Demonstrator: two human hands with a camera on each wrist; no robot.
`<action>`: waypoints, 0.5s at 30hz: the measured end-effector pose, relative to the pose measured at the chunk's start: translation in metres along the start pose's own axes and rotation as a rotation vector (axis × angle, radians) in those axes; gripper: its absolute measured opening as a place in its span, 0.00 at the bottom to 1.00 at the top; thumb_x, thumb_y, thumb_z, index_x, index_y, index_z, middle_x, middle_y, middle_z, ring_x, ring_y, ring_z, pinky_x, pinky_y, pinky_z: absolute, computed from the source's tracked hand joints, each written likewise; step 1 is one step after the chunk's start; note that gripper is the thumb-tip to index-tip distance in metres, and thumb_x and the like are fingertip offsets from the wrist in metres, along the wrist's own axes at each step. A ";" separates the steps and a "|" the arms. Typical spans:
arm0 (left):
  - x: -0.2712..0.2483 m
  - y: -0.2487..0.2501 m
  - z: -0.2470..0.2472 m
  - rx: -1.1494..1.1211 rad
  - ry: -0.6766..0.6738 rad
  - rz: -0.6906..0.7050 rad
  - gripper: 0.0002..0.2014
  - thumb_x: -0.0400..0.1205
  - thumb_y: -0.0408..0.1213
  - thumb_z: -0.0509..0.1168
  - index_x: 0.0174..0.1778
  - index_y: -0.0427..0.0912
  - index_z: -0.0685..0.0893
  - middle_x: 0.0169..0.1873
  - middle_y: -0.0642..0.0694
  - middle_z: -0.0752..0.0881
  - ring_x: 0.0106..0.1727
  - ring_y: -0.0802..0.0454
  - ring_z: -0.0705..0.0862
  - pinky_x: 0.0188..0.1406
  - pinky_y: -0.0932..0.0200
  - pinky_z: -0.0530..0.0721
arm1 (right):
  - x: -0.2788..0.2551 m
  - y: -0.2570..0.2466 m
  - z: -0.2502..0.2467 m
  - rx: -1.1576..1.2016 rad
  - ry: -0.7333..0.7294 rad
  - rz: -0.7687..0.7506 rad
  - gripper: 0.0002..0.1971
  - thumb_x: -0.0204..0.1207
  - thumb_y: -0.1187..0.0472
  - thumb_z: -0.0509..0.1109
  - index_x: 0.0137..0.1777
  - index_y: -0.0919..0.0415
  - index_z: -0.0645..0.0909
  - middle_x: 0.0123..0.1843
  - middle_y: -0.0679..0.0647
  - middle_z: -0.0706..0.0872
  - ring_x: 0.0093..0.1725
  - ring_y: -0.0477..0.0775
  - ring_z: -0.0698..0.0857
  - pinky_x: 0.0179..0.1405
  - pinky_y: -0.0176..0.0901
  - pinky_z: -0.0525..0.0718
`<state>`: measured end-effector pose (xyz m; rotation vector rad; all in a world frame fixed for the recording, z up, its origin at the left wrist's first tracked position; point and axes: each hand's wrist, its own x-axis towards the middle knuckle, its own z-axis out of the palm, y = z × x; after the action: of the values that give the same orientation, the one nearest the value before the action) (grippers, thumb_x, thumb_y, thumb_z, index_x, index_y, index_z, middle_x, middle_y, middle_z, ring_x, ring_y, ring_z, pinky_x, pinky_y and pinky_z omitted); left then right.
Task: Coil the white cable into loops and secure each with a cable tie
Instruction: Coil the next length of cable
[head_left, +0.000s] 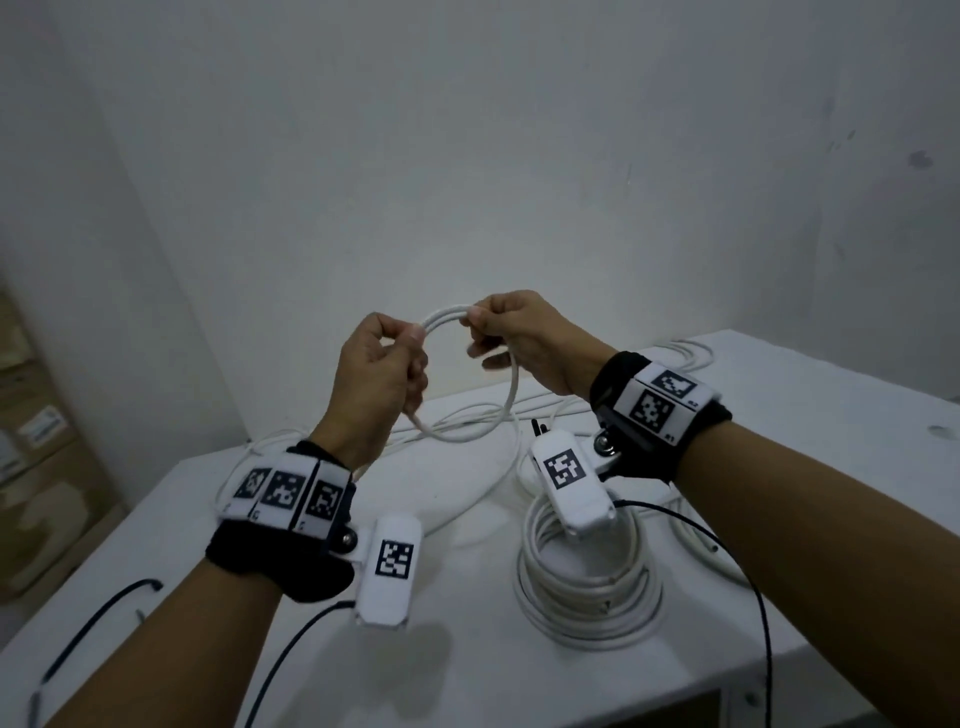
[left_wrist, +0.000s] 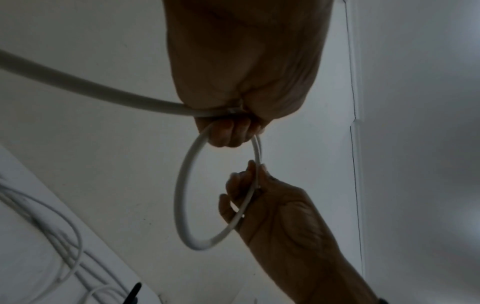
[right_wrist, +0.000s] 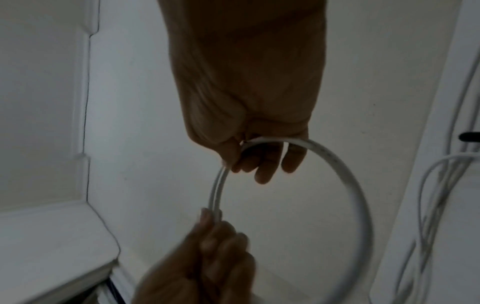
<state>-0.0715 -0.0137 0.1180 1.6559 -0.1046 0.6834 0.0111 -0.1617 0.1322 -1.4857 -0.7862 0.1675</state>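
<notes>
Both hands hold a small loop of white cable (head_left: 506, 405) in the air above the white table (head_left: 467, 649). My left hand (head_left: 382, 364) pinches the loop's top left, its fingers curled round the strands. The right hand (head_left: 511, 332) pinches the top right. The loop (left_wrist: 182, 191) hangs below the left hand in the left wrist view, with a tail running off to the left. In the right wrist view the loop (right_wrist: 345, 185) curves right and down from the right hand's fingers (right_wrist: 265, 164). No cable tie shows in any view.
A finished coil of white cable (head_left: 589, 592) lies on the table under the right wrist. Loose white cable (head_left: 467, 415) trails across the far side of the table. Thin black wires (head_left: 727, 551) run from the wrist cameras. Cardboard boxes (head_left: 36, 441) stand at the left.
</notes>
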 end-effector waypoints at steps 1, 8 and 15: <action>0.004 0.003 -0.001 -0.042 0.030 0.011 0.10 0.87 0.32 0.59 0.39 0.43 0.70 0.18 0.53 0.75 0.18 0.58 0.67 0.16 0.66 0.64 | 0.001 0.000 0.003 -0.043 0.060 -0.005 0.08 0.83 0.58 0.63 0.46 0.62 0.78 0.40 0.52 0.79 0.41 0.49 0.80 0.39 0.40 0.76; 0.015 0.027 -0.030 -0.257 0.209 0.049 0.12 0.87 0.31 0.57 0.38 0.45 0.66 0.17 0.54 0.71 0.17 0.59 0.64 0.16 0.69 0.59 | -0.030 0.030 0.037 0.038 0.165 0.430 0.17 0.85 0.46 0.55 0.52 0.62 0.71 0.35 0.60 0.83 0.22 0.53 0.79 0.18 0.31 0.73; -0.002 0.027 -0.044 -0.361 0.278 0.005 0.10 0.87 0.31 0.57 0.40 0.44 0.68 0.19 0.53 0.70 0.17 0.59 0.64 0.14 0.69 0.61 | -0.057 0.064 0.129 0.863 -0.158 0.891 0.35 0.83 0.44 0.60 0.80 0.64 0.51 0.73 0.78 0.70 0.62 0.74 0.82 0.58 0.64 0.79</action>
<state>-0.1010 0.0207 0.1423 1.2055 -0.0296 0.8394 -0.0803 -0.0793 0.0385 -0.8854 -0.0591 1.1513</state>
